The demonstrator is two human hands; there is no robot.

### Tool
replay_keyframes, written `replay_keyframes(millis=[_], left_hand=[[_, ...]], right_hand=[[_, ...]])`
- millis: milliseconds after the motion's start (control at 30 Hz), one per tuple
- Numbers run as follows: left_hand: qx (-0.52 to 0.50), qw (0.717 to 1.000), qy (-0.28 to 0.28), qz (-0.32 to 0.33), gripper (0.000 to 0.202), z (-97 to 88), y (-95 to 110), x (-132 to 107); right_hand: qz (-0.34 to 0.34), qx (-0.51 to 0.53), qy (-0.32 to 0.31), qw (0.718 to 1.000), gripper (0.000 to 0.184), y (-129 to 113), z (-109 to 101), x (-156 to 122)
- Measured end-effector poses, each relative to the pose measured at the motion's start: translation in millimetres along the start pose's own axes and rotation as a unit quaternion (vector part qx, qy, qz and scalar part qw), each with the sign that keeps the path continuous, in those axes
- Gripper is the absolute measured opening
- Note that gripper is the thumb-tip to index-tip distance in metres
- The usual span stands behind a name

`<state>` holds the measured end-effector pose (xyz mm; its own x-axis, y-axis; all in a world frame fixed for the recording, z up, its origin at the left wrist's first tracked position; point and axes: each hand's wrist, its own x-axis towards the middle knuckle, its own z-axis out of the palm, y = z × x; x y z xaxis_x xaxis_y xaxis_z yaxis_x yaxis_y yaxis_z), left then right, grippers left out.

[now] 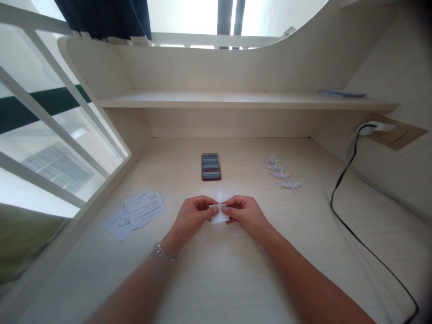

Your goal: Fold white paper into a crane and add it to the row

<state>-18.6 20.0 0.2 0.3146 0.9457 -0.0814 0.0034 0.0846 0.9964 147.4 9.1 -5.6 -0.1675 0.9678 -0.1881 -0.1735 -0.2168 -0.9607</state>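
Observation:
A small folded piece of white paper (220, 217) is held between my two hands above the middle of the desk. My left hand (197, 213) pinches its left side between thumb and fingers, and a silver chain bracelet (164, 253) circles that wrist. On the other side, my right hand (245, 213) grips the paper's right edge the same way. The thumbs lie on top, close together; the fingertips underneath are partly hidden. Beyond the hands lies a phone (211, 167) with a dark edge and a blurred screen.
Several white folded paper cranes (282, 175) stand in a row at the right. Printed paper sheets (143, 210) overlap at the left. A black cable (349, 229) runs from the wall socket (393, 131) down the right side. A shelf (236, 100) spans the back, carrying a flat item (342, 93).

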Motion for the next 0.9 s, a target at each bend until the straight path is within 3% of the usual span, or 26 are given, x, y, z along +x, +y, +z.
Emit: replay_keyframes(millis=[433,900], left_hand=[[-0.079,0.997,-0.015,-0.01,0.014,-2.1,3.7,-2.1],[-0.053,0.998,-0.016,0.025,0.006,-4.4,3.7,-1.6]], right_hand=[[0.001,0.062,-0.009,0.998,0.023,0.7,1.5,-2.7],[-0.003,0.061,-0.013,0.998,0.021,-2.5,2.5,-6.9]])
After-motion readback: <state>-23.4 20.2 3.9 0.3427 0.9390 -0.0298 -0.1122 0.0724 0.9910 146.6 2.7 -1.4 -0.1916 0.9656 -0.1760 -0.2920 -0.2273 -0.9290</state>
